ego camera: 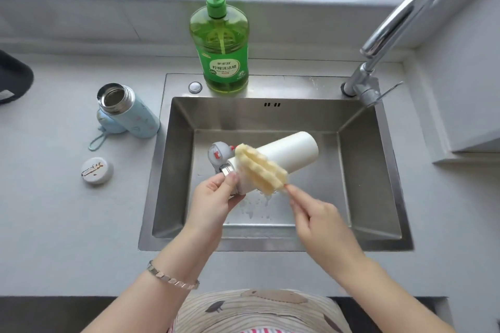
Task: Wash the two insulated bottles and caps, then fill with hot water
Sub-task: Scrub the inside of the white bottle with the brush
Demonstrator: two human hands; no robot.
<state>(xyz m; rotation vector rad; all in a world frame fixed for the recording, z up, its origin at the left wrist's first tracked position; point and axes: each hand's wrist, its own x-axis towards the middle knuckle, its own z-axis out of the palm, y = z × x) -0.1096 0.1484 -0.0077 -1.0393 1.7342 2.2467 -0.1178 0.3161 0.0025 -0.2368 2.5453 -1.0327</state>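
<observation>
Left hand [216,194] fingers clamp the white bottle [293,153] over the sink [365,170]. Right hand [322,216] fingers pinch the brush [259,169], sponge against it.

Both forearms bare, left hand [216,197] and right hand [316,213] bare too. Silver link bracelet [173,278] on left wrist, flat rectangular segments. Near edge, centre: cream top [257,308] with thin brown wavy stripes and brown-grey leaf-like shapes, plus a pink-and-white striped patch lower down.
</observation>
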